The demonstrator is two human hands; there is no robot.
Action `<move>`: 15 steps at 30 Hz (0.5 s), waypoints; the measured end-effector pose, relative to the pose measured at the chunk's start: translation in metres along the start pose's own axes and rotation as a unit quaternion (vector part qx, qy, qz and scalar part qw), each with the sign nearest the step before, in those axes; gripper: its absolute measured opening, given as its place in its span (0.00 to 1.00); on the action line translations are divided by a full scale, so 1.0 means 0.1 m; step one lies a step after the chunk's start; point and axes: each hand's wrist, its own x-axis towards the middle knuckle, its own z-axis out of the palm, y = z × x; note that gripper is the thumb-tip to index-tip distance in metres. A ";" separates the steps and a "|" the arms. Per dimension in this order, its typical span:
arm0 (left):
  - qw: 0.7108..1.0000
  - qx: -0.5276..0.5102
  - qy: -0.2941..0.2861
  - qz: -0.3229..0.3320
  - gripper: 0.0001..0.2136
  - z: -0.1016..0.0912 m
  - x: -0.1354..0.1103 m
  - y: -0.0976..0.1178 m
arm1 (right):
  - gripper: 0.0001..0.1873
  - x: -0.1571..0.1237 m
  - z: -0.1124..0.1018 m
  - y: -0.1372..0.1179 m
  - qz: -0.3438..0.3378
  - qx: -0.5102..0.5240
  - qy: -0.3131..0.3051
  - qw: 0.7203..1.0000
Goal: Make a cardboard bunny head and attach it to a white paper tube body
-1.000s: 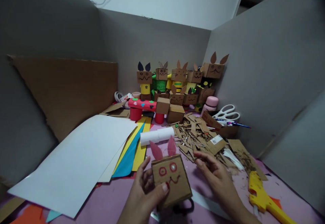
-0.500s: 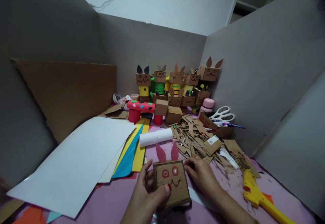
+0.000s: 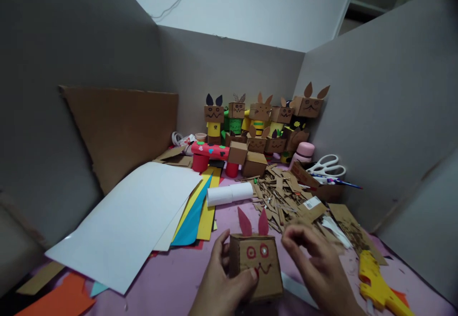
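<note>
My left hand (image 3: 223, 278) grips a small cardboard box head (image 3: 255, 266) with red drawn eyes, a red smile and two pink paper ears (image 3: 253, 221). Its thumb presses on the front face and the fingers wrap the left side. My right hand (image 3: 317, 263) hovers just right of the box, fingers curled and smeared by motion, and I cannot see anything in it. Both hands are low at the near edge of the pink table top (image 3: 168, 282).
Finished box figures with ears (image 3: 265, 120) stand in the back corner. White and coloured paper sheets (image 3: 143, 215) lie left, a white paper roll (image 3: 231, 193) in the middle, cardboard scraps (image 3: 282, 194) right of it. Scissors (image 3: 327, 167) and a yellow glue gun (image 3: 379, 285) sit at the right. Grey boards wall the area.
The view has shifted, so the scene sits further right. My right hand has lifted off the box's right side and is blurred. My left hand still holds the box.
</note>
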 end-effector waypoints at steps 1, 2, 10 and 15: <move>1.000 0.011 -0.007 -0.001 0.43 -0.01 0.00 -0.02 | 0.05 -0.04 0.01 -0.06 -0.041 0.002 -0.007 0.999; 1.000 0.021 -0.014 -0.003 0.43 -0.01 0.00 -0.04 | 0.05 -0.07 0.03 -0.11 -0.077 0.005 -0.002 0.997; 0.999 0.039 -0.027 -0.006 0.42 0.04 -0.06 -0.04 | 0.09 -0.09 0.12 -0.10 -0.185 -0.069 -0.065 0.978; 0.999 0.038 -0.028 -0.007 0.40 0.12 -0.12 0.05 | 0.08 -0.13 0.20 -0.12 -0.159 -0.042 -0.034 0.986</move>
